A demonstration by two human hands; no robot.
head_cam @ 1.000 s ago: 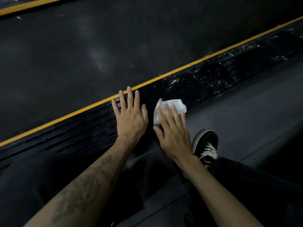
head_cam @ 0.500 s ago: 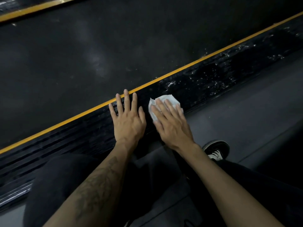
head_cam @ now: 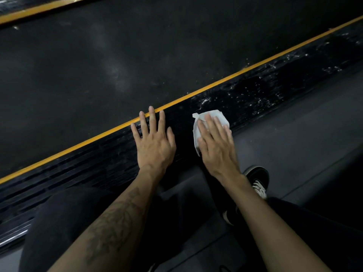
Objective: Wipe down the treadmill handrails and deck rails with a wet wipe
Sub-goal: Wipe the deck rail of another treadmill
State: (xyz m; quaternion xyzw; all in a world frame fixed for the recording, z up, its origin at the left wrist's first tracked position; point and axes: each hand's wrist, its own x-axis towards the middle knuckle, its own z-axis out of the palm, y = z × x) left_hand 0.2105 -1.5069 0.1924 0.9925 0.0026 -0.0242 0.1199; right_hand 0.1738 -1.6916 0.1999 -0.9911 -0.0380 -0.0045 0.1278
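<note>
- Wet wipe is sitting crumpled on the black ribbed deck rail, pinned flat under the right hand.
- Right hand's fingers are straight and laid close together over the wipe, pressing it down, not curled around it. White edges of the wipe stick out past the fingertips and along the thumb side.
- Left hand is just beside it on the same rail, palm down, fingers spread wide and straight, holding nothing. Its fingertips reach up to the yellow stripe that runs along the rail's far edge.
- The two hands are near each other but not touching, with a strip of bare rail between them.
- Rail surface to the right of the wipe looks shiny with little bright specks and streaks; the part to the left of the left hand looks duller and grooved.
- Past the yellow stripe is the dark treadmill belt, with some faint pale smudges on it.
- Left forearm has a tattoo.
- Dark trousers cover the knees at the bottom, and a black shoe with white laces stands on the grey floor just behind the right wrist.
</note>
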